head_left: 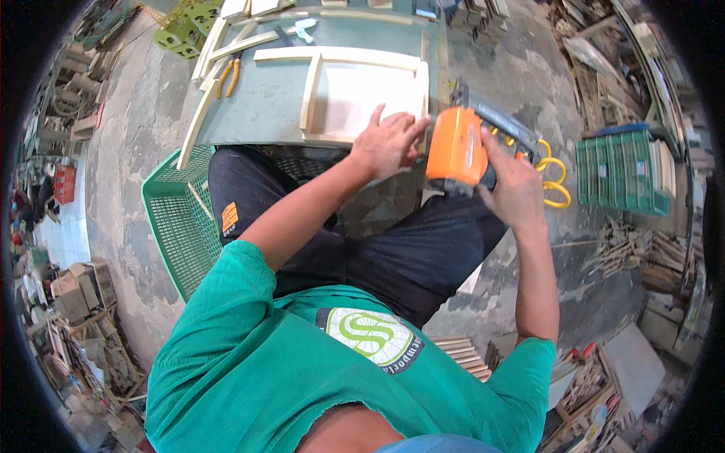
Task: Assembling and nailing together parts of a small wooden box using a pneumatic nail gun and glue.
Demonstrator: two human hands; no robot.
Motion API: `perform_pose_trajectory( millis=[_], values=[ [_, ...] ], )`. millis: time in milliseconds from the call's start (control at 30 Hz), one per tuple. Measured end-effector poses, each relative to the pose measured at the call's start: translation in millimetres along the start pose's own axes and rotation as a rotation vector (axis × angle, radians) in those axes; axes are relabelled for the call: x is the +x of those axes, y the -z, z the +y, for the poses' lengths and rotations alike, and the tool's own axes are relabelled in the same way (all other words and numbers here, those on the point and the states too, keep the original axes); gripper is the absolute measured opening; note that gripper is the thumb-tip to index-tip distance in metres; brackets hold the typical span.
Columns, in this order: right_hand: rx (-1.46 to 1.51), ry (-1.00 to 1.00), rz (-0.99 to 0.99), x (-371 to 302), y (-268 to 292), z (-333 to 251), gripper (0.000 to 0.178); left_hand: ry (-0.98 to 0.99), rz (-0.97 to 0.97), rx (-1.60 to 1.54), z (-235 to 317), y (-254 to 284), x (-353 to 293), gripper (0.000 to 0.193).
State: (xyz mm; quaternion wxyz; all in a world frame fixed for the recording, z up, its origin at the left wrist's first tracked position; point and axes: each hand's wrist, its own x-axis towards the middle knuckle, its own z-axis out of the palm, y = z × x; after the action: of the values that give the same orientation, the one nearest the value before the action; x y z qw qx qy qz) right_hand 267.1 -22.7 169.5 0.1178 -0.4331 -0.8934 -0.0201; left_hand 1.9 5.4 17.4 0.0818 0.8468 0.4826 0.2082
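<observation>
Wooden frame (368,57) of pale strips lies flat on the grey-green desk (257,109), toward its right side and close to its near edge; a white panel (355,94) fills the space between the strips. One strip of the frame runs on past the corner toward the desk's left.

At the desk's near right corner, the left hand (387,143) is over the frame's near right corner, its fingers spread and partly bent; whether they grip the wood or only rest there, I cannot tell. Just off the desk's right side, the right hand (515,183) has its fingers wrapped around the handle of an orange nail gun (457,147), held apart from the desk top. A coiled yellow hose (557,185) shows beyond that hand, farther right of the desk.

Pliers (235,74) with orange handles lie on the desk's left part, beside long wood strips (198,124), one of which sticks out over the near edge. A light blue object (305,29) lies toward the desk's far side. Below the desk's near left corner is a green basket (168,226); a green crate (615,175) stands well apart, to the right of the desk.
</observation>
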Motion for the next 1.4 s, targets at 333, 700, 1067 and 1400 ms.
perform_pose_trajectory(
  millis=[333,700,1067,1400],
  values=[
    [-0.108,0.025,-0.16,243.4,-86.6,31.4,0.084,-0.129,0.12,-0.297,9.6,52.7,-41.7,0.02],
    [-0.136,0.094,-0.181,298.3,-183.4,38.4,0.075,0.494,0.286,-0.179,-87.1,86.9,-142.3,0.024],
    [1.206,-0.488,-0.417,155.9,-174.5,-139.5,0.044,0.538,0.401,-0.205,-93.5,51.5,-138.4,0.021],
    [1.113,-0.517,-0.373,155.3,-170.4,-159.6,0.037,0.492,0.448,-0.189,-96.3,48.0,-140.2,0.018]
  ],
)
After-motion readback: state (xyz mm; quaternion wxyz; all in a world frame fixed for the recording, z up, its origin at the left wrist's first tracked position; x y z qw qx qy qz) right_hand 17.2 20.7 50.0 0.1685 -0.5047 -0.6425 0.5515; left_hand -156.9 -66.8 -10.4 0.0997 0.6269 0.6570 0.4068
